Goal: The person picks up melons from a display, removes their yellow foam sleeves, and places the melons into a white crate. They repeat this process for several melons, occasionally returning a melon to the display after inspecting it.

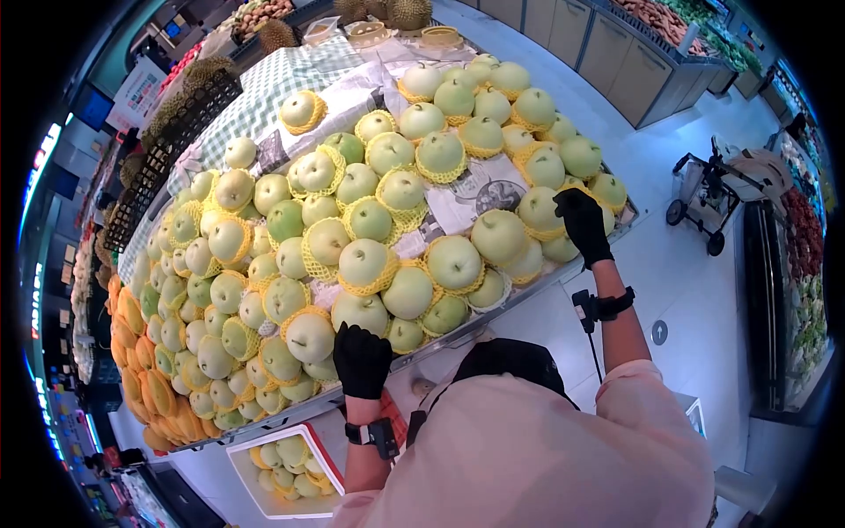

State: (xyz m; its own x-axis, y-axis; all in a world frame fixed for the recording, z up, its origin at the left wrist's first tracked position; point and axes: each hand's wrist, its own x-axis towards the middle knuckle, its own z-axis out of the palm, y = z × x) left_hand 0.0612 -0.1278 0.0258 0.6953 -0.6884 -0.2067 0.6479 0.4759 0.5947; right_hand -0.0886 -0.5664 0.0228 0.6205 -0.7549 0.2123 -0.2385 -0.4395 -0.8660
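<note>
Both my hands wear black gloves. My left hand (362, 363) is closed at the front edge of the fruit stand, beside a pale green melon (359, 312); its fingers curl away from view. Farther right, my right hand (583, 226) is also closed, with its fingertips by a melon (540, 209) in a yellow foam net. I cannot make out anything inside either hand. Many pale melons lie heaped around them, most in yellow foam nets (365, 271). Between the heaps a sheet of newspaper (471, 195) shows.
Below the stand's metal edge (458, 333) sits a white foam box (249, 495) of melons. Orange fruit (158, 396) lines the left end. Durians (409, 12) and a checked cloth (264, 88) are at the back. A wheeled cart (717, 194) stands right on the floor.
</note>
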